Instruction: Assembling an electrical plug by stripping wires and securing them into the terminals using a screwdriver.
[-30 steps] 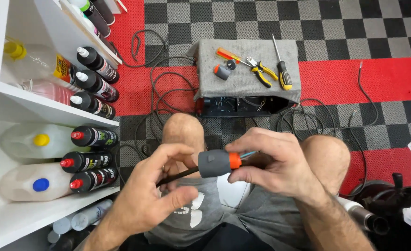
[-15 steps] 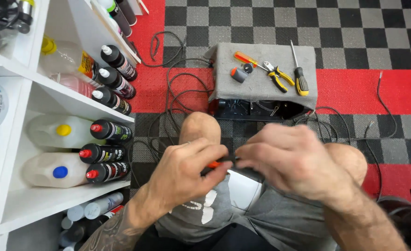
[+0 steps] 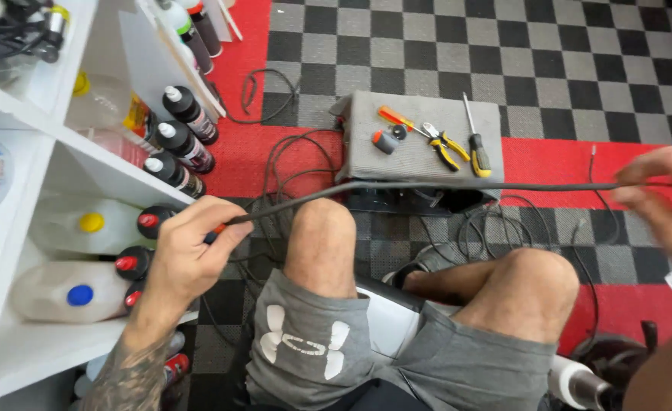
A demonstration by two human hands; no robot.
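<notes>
My left hand (image 3: 191, 247) is closed around a tool with an orange tip, and a black cable (image 3: 427, 186) runs out of it. The cable stretches taut to the right, above my bare knees, to my right hand (image 3: 659, 194), which pinches its far end near the frame's right edge. On the floor ahead sits a grey padded block (image 3: 419, 148) carrying an orange-handled screwdriver (image 3: 398, 120), yellow-handled pliers (image 3: 446, 144), a second screwdriver (image 3: 474, 148) and a small grey-and-orange part (image 3: 385, 141).
A white shelf unit (image 3: 54, 152) on the left holds black bottles with red and white caps (image 3: 184, 144) and translucent jugs (image 3: 62, 289). Loose black wires (image 3: 290, 160) loop over the red and checkered floor tiles. I sit in grey shorts.
My hands were together over my lap on a grey-and-orange tool. They have since pulled apart, left hand to the left and right hand far right, drawing the black cable out straight.
</notes>
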